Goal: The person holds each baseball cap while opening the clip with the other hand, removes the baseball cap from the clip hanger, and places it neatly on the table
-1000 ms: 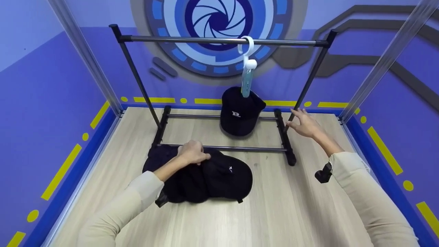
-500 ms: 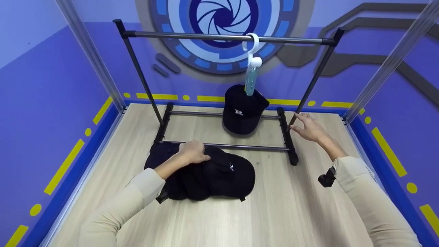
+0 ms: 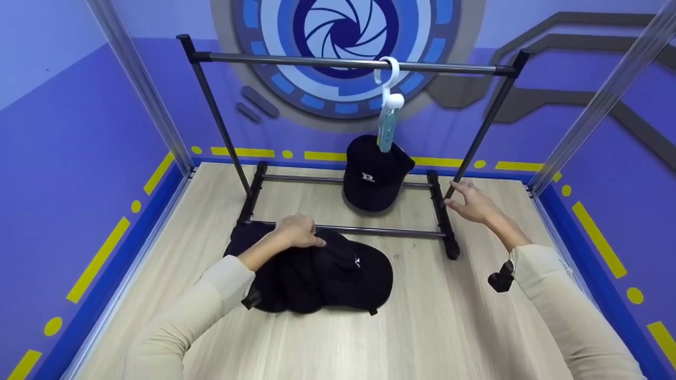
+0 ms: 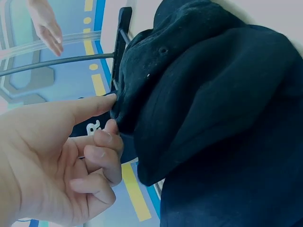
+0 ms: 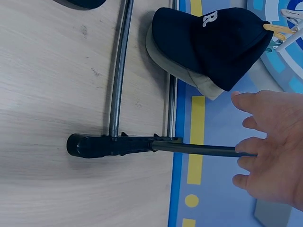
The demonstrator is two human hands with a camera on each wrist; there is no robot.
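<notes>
My left hand [image 3: 294, 230] is over a row of overlapping black caps on the wooden tabletop. In the left wrist view, its thumb and forefinger pinch the edge of a black cap [image 4: 189, 80], with the other fingers curled beneath. The frontmost cap [image 3: 351, 274] lies with its brim to the right and a small white mark on it. My right hand [image 3: 475, 203] is beside the right post of a dark metal rack, fingers loosely spread and holding nothing. Another black cap [image 3: 372, 177] with a white letter hangs from a white and teal clip hanger [image 3: 388, 124].
The rack's top rail [image 3: 296, 60] spans the back, and its lower front bar [image 3: 380, 230] runs just behind the caps. Blue printed walls with yellow dashes enclose the wooden tabletop [image 3: 338, 348] on the left, back and right.
The head view has shifted slightly. My right hand sits a little lower beside the post. The left hand and the caps stay almost where they were.
</notes>
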